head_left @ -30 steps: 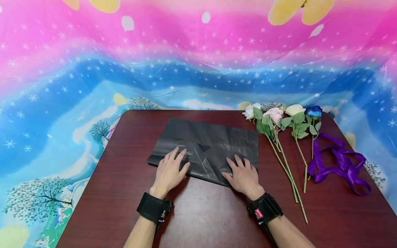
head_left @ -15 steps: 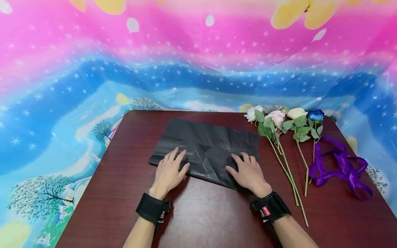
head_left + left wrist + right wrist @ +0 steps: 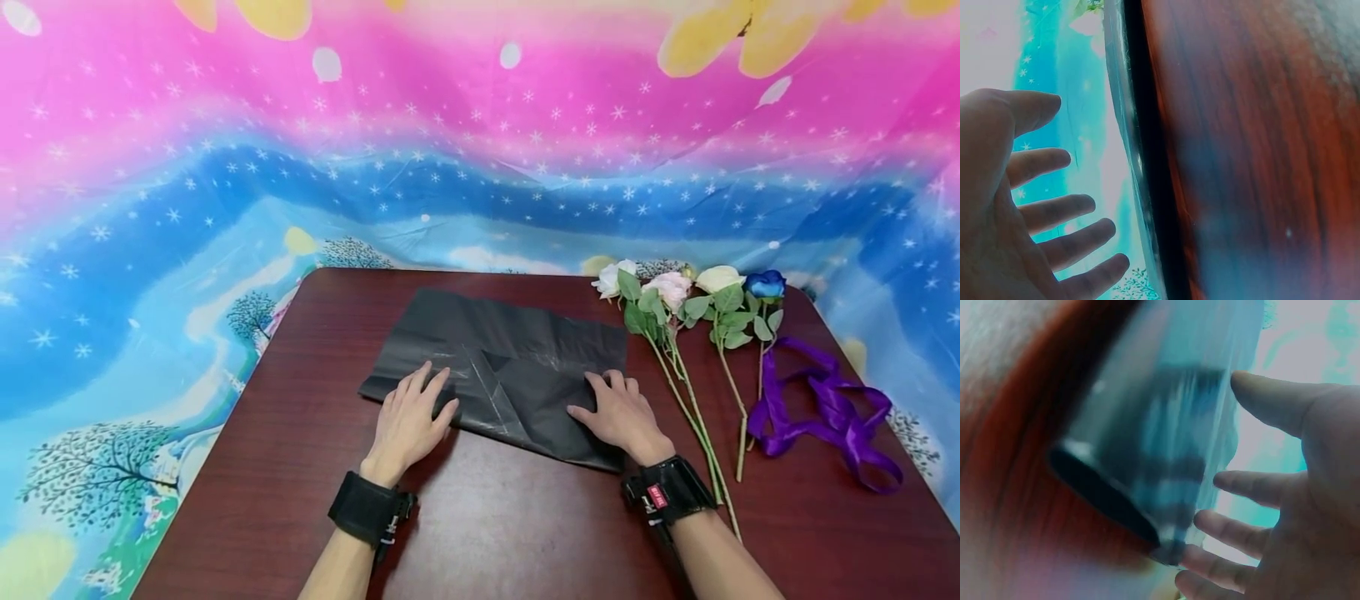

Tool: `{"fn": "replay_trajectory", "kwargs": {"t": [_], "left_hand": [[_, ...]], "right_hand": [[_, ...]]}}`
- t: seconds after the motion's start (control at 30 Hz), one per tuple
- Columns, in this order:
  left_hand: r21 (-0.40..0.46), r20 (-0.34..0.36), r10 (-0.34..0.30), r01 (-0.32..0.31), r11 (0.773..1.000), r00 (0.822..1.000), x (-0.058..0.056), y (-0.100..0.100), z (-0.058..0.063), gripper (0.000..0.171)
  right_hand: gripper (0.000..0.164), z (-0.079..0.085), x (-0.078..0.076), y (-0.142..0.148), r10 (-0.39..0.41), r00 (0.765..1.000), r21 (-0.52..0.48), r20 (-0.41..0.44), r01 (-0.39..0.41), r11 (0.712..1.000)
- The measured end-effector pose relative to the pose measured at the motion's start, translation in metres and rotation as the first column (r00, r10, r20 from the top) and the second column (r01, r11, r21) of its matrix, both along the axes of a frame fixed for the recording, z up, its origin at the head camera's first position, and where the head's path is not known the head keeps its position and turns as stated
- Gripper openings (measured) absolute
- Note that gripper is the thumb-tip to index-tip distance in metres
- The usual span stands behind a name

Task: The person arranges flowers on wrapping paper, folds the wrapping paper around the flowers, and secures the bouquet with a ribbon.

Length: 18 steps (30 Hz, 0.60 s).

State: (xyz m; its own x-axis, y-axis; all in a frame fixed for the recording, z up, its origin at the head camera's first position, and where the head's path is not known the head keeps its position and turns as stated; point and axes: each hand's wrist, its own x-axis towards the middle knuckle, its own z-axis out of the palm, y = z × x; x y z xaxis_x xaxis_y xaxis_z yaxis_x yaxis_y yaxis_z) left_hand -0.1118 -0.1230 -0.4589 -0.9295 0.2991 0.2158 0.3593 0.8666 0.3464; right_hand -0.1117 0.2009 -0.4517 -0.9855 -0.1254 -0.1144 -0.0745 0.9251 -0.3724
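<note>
A folded sheet of black wrapping paper (image 3: 517,333) lies creased on the table, its near edge slanting down to the right in the head view. My left hand (image 3: 408,421) rests on its near left part with fingers spread. On the near right part lies my right hand (image 3: 622,412), fingers spread and slightly bent. The right wrist view shows the paper's near edge (image 3: 1104,494) standing open like a fold, with the fingertips (image 3: 1207,519) against its face. In the left wrist view the fingers (image 3: 1060,212) are apart and loosely straight; the table edge fills the middle.
Several artificial flowers, among them a blue rose (image 3: 765,283) and a pink bloom (image 3: 670,288), lie to the right, their stems (image 3: 697,425) close to my right wrist. A crumpled purple ribbon (image 3: 828,400) lies beyond them. A printed cloth (image 3: 480,183) hangs behind the table (image 3: 480,517).
My right hand has slid right and slightly nearer across the paper, and the near right corner now shows more. My left hand stays in place. The head view has shifted slightly.
</note>
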Motion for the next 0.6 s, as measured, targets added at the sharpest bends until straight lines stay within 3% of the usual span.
{"fn": "replay_trajectory", "kwargs": {"t": [0.3,0.6], "left_hand": [[0.003,-0.014,0.009,-0.009,1.0,1.0,0.0008,-0.0017,-0.0006,0.05],[0.012,-0.02,0.018,-0.018,1.0,1.0,0.0025,-0.0062,0.0006,0.05]], "right_hand": [[0.066,-0.003,-0.0014,0.001,-0.033,0.999,-0.003,-0.03,0.033,0.999],[0.052,-0.0037,-0.0038,0.0045,-0.033,0.999,-0.045,-0.034,0.031,0.998]]}}
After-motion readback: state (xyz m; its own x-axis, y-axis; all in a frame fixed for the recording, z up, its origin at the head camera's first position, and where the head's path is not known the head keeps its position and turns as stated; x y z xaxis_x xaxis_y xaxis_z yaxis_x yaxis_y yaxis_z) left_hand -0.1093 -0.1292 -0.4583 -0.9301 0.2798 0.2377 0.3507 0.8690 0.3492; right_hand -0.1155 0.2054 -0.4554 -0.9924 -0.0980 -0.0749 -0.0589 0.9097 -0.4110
